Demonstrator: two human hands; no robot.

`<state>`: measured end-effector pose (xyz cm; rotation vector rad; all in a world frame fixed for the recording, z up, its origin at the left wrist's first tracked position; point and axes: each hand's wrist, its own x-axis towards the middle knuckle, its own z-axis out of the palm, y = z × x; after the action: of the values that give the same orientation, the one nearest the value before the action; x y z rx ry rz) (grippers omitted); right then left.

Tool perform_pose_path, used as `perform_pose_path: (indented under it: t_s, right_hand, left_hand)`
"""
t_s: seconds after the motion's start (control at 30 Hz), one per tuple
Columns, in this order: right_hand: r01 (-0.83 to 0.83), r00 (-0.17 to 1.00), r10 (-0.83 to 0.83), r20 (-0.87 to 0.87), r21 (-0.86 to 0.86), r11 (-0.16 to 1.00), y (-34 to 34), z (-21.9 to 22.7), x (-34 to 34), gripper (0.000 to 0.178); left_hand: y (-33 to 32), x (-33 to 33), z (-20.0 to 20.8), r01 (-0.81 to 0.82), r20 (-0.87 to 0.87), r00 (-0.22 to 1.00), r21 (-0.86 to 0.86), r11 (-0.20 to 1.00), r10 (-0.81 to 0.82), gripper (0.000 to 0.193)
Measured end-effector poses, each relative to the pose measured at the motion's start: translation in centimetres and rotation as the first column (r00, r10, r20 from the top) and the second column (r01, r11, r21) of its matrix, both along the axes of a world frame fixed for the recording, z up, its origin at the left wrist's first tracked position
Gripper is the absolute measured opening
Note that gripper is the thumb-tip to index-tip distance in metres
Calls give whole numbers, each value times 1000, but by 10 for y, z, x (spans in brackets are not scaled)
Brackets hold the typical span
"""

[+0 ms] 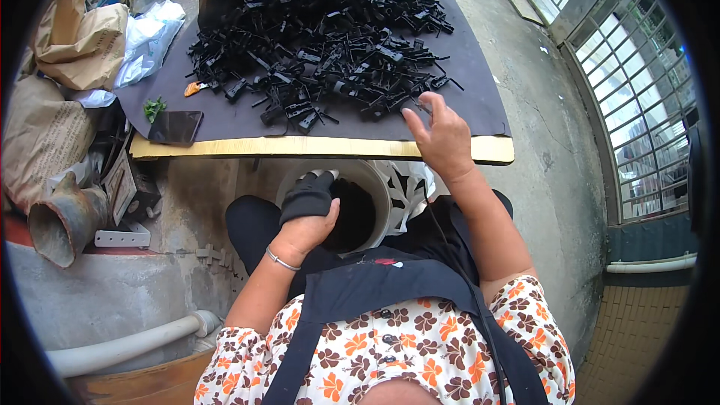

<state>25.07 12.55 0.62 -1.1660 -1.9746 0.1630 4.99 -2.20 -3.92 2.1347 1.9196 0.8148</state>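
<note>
A large heap of small black plastic parts [322,52] covers much of the dark mat on the table. At the heap's near right edge is my right hand [446,139], its thumb and forefinger apart; I see no part clearly held in it. Below the table edge, my left hand [307,206] is over the left side of a pale bucket [384,191]. Black cloth, like a fingerless glove, covers its fingers, which look curled; whatever they hold is hidden. The bucket stands between my knees with a dark mass inside.
A black phone [176,127], a green sprig [154,109] and an orange scrap [195,88] lie at the mat's left. Brown paper bags [82,41] and a rusty metal pipe [66,217] crowd the left side. A white plastic bag [411,191] hangs beside the bucket.
</note>
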Motion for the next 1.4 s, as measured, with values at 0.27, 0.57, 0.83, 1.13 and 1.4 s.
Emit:
perform_pose_path:
  t_s: [0.27, 0.57, 0.83, 1.13, 1.4]
  right_hand:
    - [42, 996, -37, 81, -66, 997, 20, -29, 15, 13]
    - [4, 996, 5, -89, 92, 996, -7, -3, 39, 7]
    - [-612, 791, 286, -541, -685, 396, -56, 4, 14, 15]
    - [-798, 600, 759, -252, -245, 550, -75, 17, -2, 25]
    - [-551, 822, 456, -341, -276, 788, -72, 9, -24, 21]
  left_hand:
    - [11, -2, -15, -44, 77, 996, 115, 992, 36, 24]
    - [9, 16, 28, -38, 303, 951, 283, 958, -52, 30]
    - [4, 29, 62, 413, 326, 830, 185, 892, -452, 38]
    - [-2, 29, 51, 132, 899, 430, -151, 980, 81, 30]
    - [-1, 32, 39, 207, 761, 614, 101, 973, -209, 28]
